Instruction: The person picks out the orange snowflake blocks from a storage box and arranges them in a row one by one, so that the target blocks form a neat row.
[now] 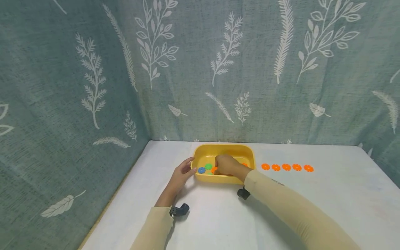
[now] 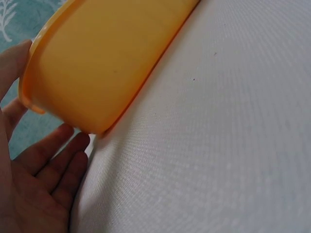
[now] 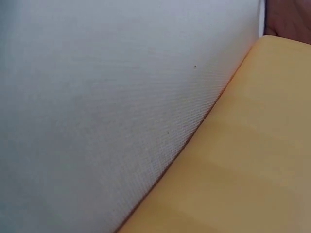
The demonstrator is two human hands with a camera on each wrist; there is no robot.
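A yellow plastic tub [image 1: 207, 178] stands on the white table, with flower-shaped discs inside: a blue disc [image 1: 201, 170], a green disc [image 1: 208, 166] and orange ones. My left hand [image 1: 183, 172] rests at the tub's left end, thumb and index finger at the rim. In the left wrist view its other fingers [image 2: 73, 167] lie fairly straight near the tub's outer wall. My right hand [image 1: 228, 165] reaches down into the tub with bent fingers, right beside an orange disc [image 1: 214, 169]. Its fingertips are hidden, so a grip on that disc cannot be made out.
Several orange discs [image 1: 286, 167] lie in a row on the table [image 1: 300, 198], right of the tub. A patterned green curtain [image 1: 193, 69] hangs behind and on the left. Each wrist wears a small black camera [image 1: 180, 210].
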